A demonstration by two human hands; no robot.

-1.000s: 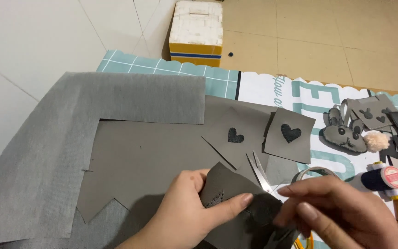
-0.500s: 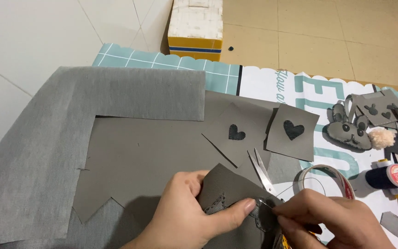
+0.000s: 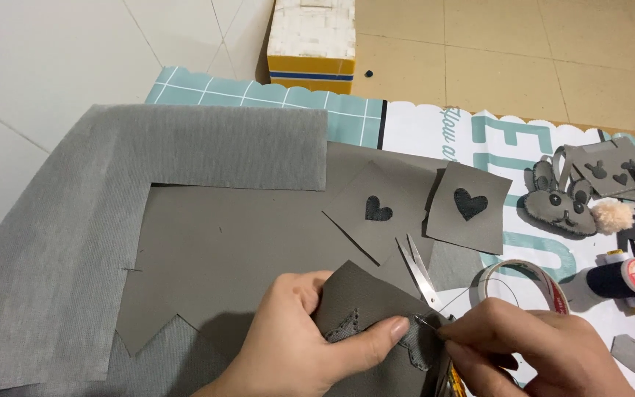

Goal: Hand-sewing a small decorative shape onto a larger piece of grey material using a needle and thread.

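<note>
My left hand [image 3: 299, 345] pinches a small piece of grey faux leather [image 3: 365, 305] with a stitched patch on it, thumb on top. My right hand [image 3: 531, 349] is closed at the piece's right edge, fingertips pinched on what looks like a needle with thin thread [image 3: 458, 301]; the needle itself is too small to make out. Scissors [image 3: 420, 272] lie with blades pointing up-left, just above my right fingers. Under both hands lies a large grey leather sheet [image 3: 237, 242] on grey fabric [image 3: 60, 235].
Two grey squares with heart cut-outs [image 3: 470, 206] lie ahead. A tape roll [image 3: 527, 283], dark thread spool [image 3: 622, 278], grey bunny charm with pompom [image 3: 564, 206] and leather scraps sit to the right. A white and yellow box [image 3: 311, 40] stands at the mat's far edge.
The view has shifted slightly. My right hand has drawn in and down to the piece's right edge, fingers pinched tighter. My left hand keeps its hold on the piece.
</note>
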